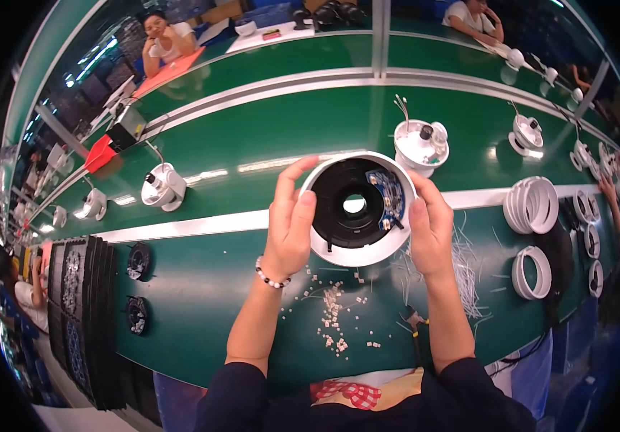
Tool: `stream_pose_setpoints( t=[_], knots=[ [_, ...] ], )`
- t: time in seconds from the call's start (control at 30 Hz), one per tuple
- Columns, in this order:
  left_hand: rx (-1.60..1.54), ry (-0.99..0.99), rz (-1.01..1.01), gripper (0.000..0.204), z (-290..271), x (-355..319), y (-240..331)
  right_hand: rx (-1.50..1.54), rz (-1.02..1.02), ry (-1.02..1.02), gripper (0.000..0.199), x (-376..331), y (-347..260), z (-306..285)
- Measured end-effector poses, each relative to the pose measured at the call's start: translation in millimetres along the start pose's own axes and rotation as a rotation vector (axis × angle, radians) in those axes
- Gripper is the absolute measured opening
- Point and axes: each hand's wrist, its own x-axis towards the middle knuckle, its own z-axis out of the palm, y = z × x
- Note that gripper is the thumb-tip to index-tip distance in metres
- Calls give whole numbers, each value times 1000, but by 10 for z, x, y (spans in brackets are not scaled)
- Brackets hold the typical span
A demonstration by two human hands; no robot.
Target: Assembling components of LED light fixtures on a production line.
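1. Above the green worktop (202, 281), the left hand (290, 227) and right hand (429, 229) hold a round white housing (357, 252) between them, each grip closed on its rim.
2. Inside the housing sits a black ring (339, 189) with a small blue board (388, 194).
3. Under the hands lie tiny white bits (333, 317) and thin white wires (465, 266).
4. To the right lie white rings (531, 205); to the left stand black trays (83, 317).
5. Beyond a white strip, white lamp parts (420, 146) sit on a long green belt (267, 122).
6. Other people sit across the line.
7. Dark edges hide the room's corners, and a small tool (414, 320) by the right arm is hard to make out.
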Motion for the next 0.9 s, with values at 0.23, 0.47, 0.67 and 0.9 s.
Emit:
stream_pose_setpoints(
  t=[0.23, 0.47, 0.67, 0.9],
  knots=[
    [-84, -110, -298, 28, 52, -98, -61, -464, -33, 8, 28, -13, 127, 51],
    [148, 49, -151, 24, 237, -122, -123, -331, -12, -60, 24, -5, 173, -79],
    [84, 126, -244, 26, 167, -17, -579, -370, 167, -162, 30, 143, 373, -119],
    [604, 281, -488, 46, -430, 695, -1331, -1098, 3, -666, 81, -735, -308, -913]
  ],
)
